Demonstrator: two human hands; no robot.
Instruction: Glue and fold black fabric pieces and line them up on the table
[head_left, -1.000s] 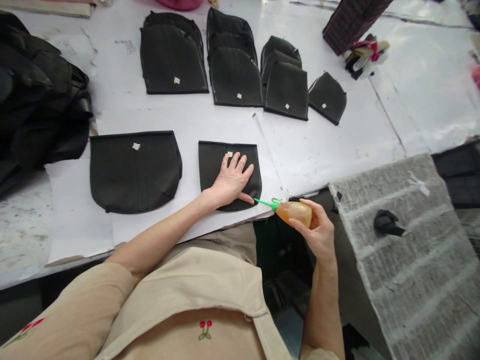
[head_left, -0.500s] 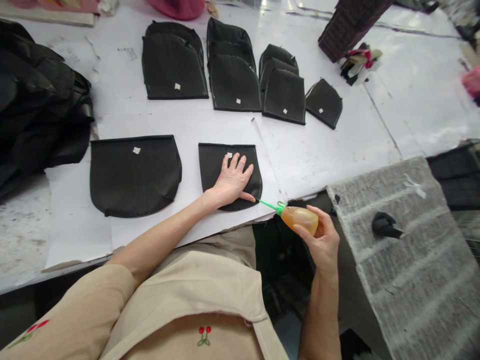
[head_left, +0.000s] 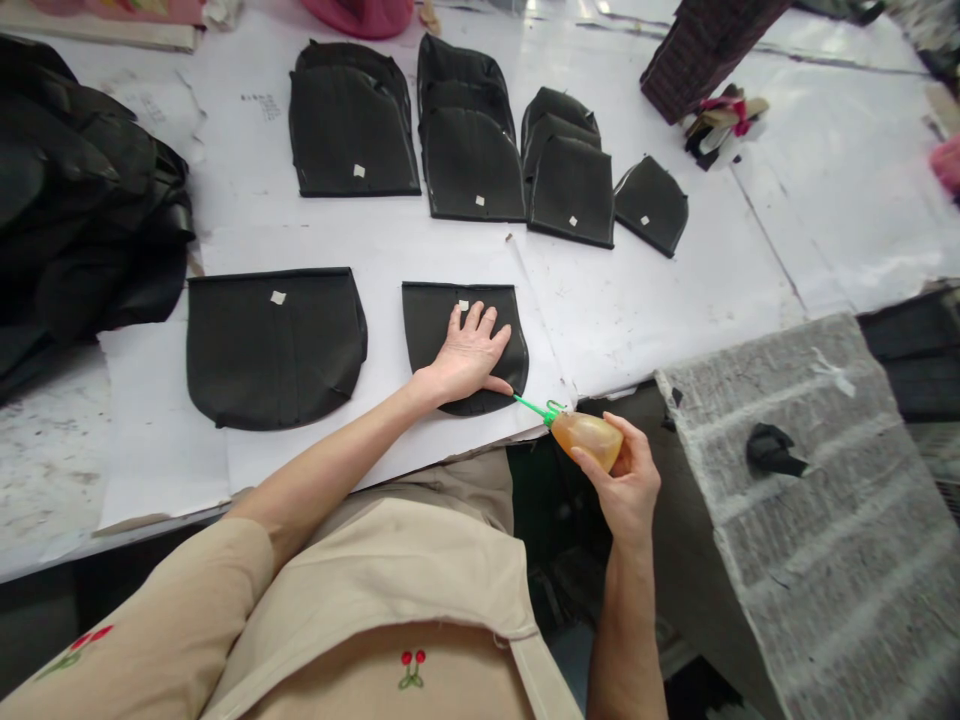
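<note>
Head view: the flat, spread left hand (head_left: 469,352) presses a black panel (head_left: 429,322) beneath it; the right hand (head_left: 630,485), curled around an amber squeeze bottle (head_left: 587,440), points its green nozzle (head_left: 534,405) at the panel's edge, apparently mid-application, remainder unclear.

The left hand (head_left: 472,355) covers the middle of the smaller near black piece (head_left: 427,325). Fingers of the right hand (head_left: 630,480) partly hide the amber bottle (head_left: 589,440). The picture's edges cut off the left black heap (head_left: 82,220) and far pink object (head_left: 360,12). The far-left writing (head_left: 262,104) is too small to read.
</note>
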